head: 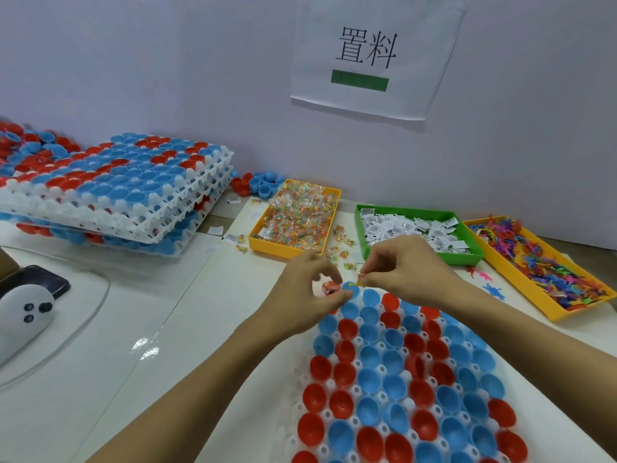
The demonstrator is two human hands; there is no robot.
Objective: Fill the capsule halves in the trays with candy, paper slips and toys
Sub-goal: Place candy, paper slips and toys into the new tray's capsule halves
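A white tray (359, 390) in front of me holds several red and blue capsule halves (394, 385). My left hand (309, 295) curls over the tray's far left corner, fingers bent above a red capsule half (329, 288) with something inside. My right hand (405, 270) pinches a small yellow toy (360, 279) over a blue half (350, 289) in the far row. Behind stand a yellow tray of wrapped candy (297, 218), a green tray of paper slips (414, 230) and a yellow tray of coloured toys (547, 262).
A stack of white trays with capsule halves (110, 188) sits at the left, loose halves (260, 185) behind it. A black phone (36, 282) and a white device (23, 315) lie at the far left. Stray candies (340, 242) and toys (490, 289) lie between the trays.
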